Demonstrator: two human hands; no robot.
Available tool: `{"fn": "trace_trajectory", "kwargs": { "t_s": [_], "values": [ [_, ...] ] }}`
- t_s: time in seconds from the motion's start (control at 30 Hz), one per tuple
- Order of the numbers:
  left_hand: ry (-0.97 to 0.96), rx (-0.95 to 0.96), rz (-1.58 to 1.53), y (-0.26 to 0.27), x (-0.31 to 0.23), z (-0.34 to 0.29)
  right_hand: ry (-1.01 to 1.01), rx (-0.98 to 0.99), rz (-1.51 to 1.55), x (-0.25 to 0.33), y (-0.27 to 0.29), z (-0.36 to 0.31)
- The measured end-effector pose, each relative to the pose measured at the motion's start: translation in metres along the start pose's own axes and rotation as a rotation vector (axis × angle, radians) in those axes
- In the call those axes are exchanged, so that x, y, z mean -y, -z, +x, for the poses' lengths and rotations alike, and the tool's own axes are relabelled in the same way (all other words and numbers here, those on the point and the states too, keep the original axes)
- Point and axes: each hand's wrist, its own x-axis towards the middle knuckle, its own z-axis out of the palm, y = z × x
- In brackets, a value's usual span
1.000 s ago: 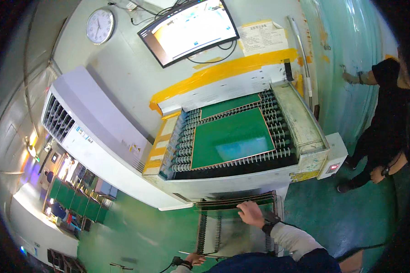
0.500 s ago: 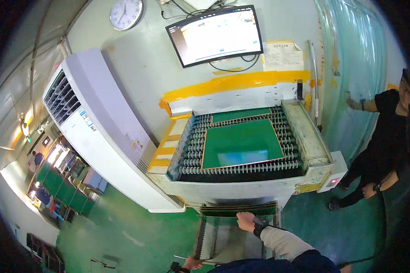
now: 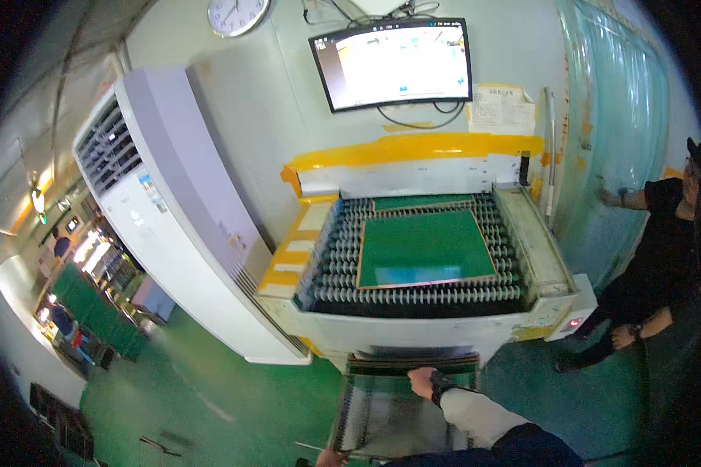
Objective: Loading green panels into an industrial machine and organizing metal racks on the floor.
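My right hand (image 3: 422,382), with a dark watch at the wrist, is closed at the far part of a slotted rack (image 3: 339,424) that stands low in front of me. What its fingers hold I cannot make out. Several thin boards (image 3: 382,363) stand on edge at the rack's far end, just beyond that hand. At the bottom edge of the picture my left hand (image 3: 332,459) is by the rack's near left corner, mostly cut off, its fingers unclear. Above the rack, a green copper-edged panel (image 3: 427,249) lies flat on the rollers of a conveyor machine (image 3: 436,325).
A second green panel (image 3: 420,203) lies farther back on the rollers. To the left stands a tall white air conditioner (image 3: 187,233). A screen (image 3: 393,66) hangs on the wall. At right, another person in dark clothes (image 3: 646,249) stands by a translucent strip curtain (image 3: 619,140).
The view has turned a little, so the machine and screen sit farther right. My left hand is lower in the picture and more cut off. My right hand stays at the rack.
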Motion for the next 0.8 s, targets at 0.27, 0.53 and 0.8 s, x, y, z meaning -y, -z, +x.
{"fn": "trace_trajectory", "kwargs": {
  "t_s": [0.27, 0.53, 0.8],
  "values": [
    [-0.255, -0.234, 0.755, -0.029, -0.011, -0.021, 0.014, -0.324, 0.395, 0.009, 0.090, -0.040],
    [-0.365, -0.173, 0.504, -0.035, -0.019, -0.024, -0.107, -0.326, 0.210, 0.017, 0.217, -0.102],
    [-0.286, -0.186, 0.490, -0.037, -0.029, -0.032, -0.395, -0.625, 1.725, -0.028, 0.210, -0.163]
  ]
}}
